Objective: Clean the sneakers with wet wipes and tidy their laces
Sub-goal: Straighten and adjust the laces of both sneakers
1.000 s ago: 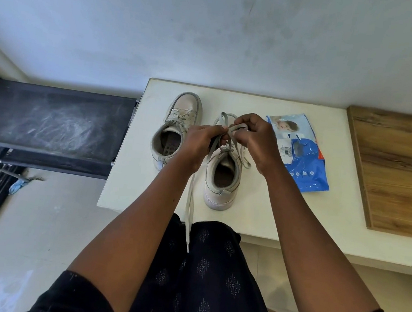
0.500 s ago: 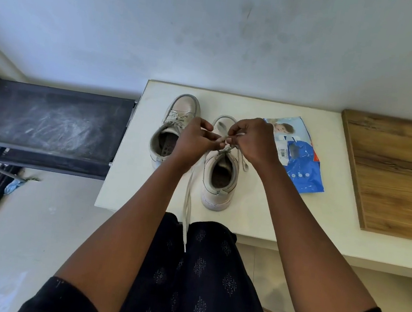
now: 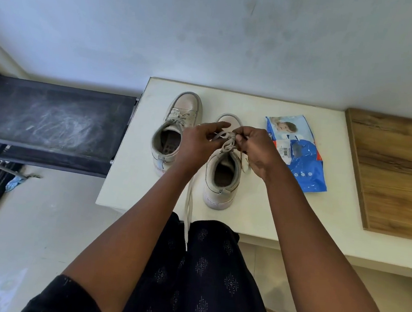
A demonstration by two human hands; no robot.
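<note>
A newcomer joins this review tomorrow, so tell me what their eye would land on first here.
Both hands meet mid-table: the left hand and right hand pinch the lace over the nearer sneaker, and a loose end hangs off the white table's front edge. The second sneaker stands to its left, and a bright blue wet wipes pack lies flat to the right.

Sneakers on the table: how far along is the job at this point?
Apparently done: the left sneaker has its laces tied. In hand: the left hand and right hand pinch the lace over the right sneaker, mid-knot, and its loose end hangs off the table. Left: finishing that bow. Wiping cannot be judged: the wipes pack lies beside the shoes, with no wipe in view.
</note>
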